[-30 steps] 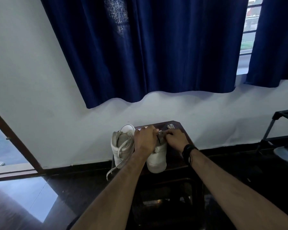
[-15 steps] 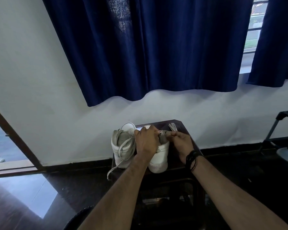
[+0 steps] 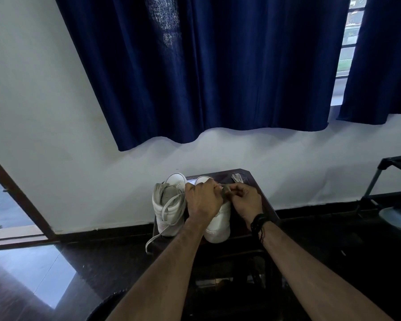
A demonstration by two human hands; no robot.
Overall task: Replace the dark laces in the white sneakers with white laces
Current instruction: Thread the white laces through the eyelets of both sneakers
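Two white sneakers stand side by side on a small dark counter (image 3: 262, 193) against the wall. The left hand (image 3: 202, 200) lies over the top of the right sneaker (image 3: 219, 225), its fingers (image 3: 212, 186) curled down over the shoe's opening and gripping it; the shoe's heel shows below the wrist. Just to the right of those fingers, the right hand (image 3: 245, 200) meets them at the shoe's top, its fingers (image 3: 235, 189) bent and pinching a small grey piece that could be the tongue or a lace; which one cannot be told at this size. The two sets of fingers nearly touch. To the left of the left hand's fingers stands the left sneaker (image 3: 168, 205), its grey inner lining showing, with a white lace (image 3: 164, 224) threaded loosely across it and one end hanging down past the counter's edge. Beyond the right hand's fingers, at the far corner of the counter, lies a small bundle of pale laces (image 3: 237, 177). A dark band (image 3: 258, 224) circles the right wrist. Behind everything hangs a navy curtain (image 3: 206, 66) over a pale wall, and a dark rack (image 3: 394, 181) stands well to the right.
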